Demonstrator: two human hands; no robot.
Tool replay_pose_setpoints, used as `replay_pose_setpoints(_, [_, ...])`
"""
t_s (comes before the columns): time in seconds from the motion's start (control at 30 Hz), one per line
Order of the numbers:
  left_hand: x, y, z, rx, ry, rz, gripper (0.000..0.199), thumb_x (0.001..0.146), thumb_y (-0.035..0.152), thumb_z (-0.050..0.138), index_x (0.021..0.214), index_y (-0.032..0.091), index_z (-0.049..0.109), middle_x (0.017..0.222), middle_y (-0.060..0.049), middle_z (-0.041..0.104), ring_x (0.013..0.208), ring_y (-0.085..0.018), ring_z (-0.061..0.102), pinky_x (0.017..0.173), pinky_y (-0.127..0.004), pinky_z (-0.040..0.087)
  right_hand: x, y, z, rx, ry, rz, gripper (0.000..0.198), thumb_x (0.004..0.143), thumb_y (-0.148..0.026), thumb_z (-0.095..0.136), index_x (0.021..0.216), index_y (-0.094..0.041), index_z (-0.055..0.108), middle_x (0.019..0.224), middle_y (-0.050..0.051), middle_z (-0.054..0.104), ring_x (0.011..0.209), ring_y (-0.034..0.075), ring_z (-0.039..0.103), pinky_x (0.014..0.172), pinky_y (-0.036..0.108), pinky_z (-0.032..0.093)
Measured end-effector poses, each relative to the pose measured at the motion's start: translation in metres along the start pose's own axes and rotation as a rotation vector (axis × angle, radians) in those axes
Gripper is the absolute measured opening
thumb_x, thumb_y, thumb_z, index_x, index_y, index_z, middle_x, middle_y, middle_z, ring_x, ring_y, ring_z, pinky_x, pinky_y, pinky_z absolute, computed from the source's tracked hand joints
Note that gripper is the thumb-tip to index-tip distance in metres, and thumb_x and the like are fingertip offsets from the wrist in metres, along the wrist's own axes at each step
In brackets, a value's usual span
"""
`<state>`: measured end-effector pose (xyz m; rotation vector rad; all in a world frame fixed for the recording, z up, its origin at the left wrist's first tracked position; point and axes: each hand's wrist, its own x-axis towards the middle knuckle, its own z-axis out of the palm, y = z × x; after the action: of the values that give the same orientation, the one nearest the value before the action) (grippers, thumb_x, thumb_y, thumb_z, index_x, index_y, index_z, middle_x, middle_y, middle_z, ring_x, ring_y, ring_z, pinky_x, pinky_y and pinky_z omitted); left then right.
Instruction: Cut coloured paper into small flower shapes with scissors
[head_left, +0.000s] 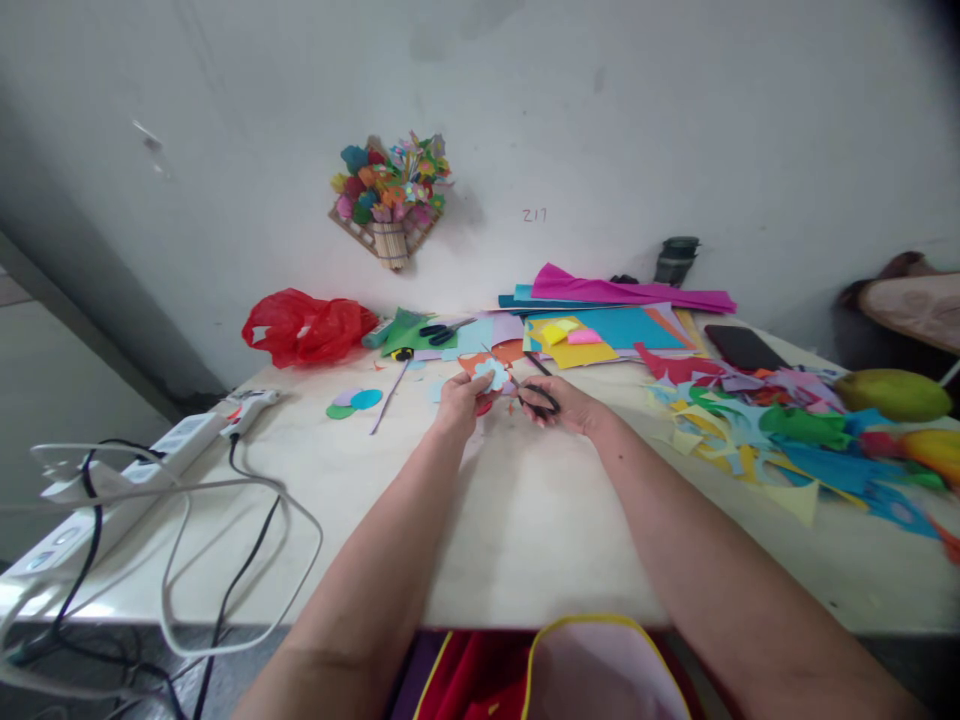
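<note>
My left hand pinches a light blue paper flower with scalloped edges, held above the table. In my right hand is a pair of black-handled scissors, fingers closed about the loops. The blades point toward the paper flower; whether they touch it I cannot tell. Just behind the hands lie orange paper pieces. To the left of my left hand are several coloured paper circles, one of them blue, and a thin purple strip.
A second pair of scissors lies on green paper, beside a red plastic bag. Stacked coloured sheets stand at the back; paper scraps and a phone are on the right. A power strip with loose cables occupies the left edge.
</note>
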<state>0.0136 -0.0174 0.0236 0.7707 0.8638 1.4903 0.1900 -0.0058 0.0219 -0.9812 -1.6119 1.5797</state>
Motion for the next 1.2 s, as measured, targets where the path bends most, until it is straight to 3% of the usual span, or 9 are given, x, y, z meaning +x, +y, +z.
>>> replay_pose_setpoints(0.37, [-0.0011, -0.0033, 0.0019, -0.016, 0.074, 0.009, 0.027, 0.054, 0.018, 0.086, 0.068, 0.013, 0.063, 0.065, -0.004, 0.066, 0.061, -0.014, 0.063, 0.066, -0.03, 0.057, 0.0003, 0.001, 0.0009, -0.013, 0.006, -0.014, 0.023, 0.074, -0.039, 0.067, 0.076, -0.017, 0.06, 0.051, -0.001, 0.061, 0.037, 0.009, 0.05, 0.031, 0.019, 0.024])
replay_pose_setpoints(0.77, [-0.0013, -0.0036, 0.0052, -0.048, 0.14, 0.041, 0.02, 0.053, 0.013, 0.08, 0.061, 0.012, 0.062, 0.06, -0.004, 0.063, 0.055, -0.013, 0.06, 0.062, -0.028, 0.053, 0.0024, 0.0051, -0.0062, -0.013, -0.076, 0.03, 0.026, 0.075, -0.04, 0.068, 0.083, -0.017, 0.061, 0.054, -0.002, 0.062, 0.038, 0.009, 0.05, 0.033, 0.019, 0.025])
replay_pose_setpoints(1.2, [-0.0021, -0.0041, 0.0072, -0.094, 0.179, 0.064, 0.022, 0.052, 0.013, 0.079, 0.059, 0.013, 0.059, 0.056, 0.0, 0.06, 0.054, -0.012, 0.059, 0.061, -0.026, 0.053, -0.0003, -0.0009, 0.0023, 0.013, -0.039, 0.035, 0.021, 0.072, -0.037, 0.066, 0.079, -0.017, 0.06, 0.049, -0.004, 0.056, 0.038, 0.008, 0.046, 0.036, 0.02, 0.026])
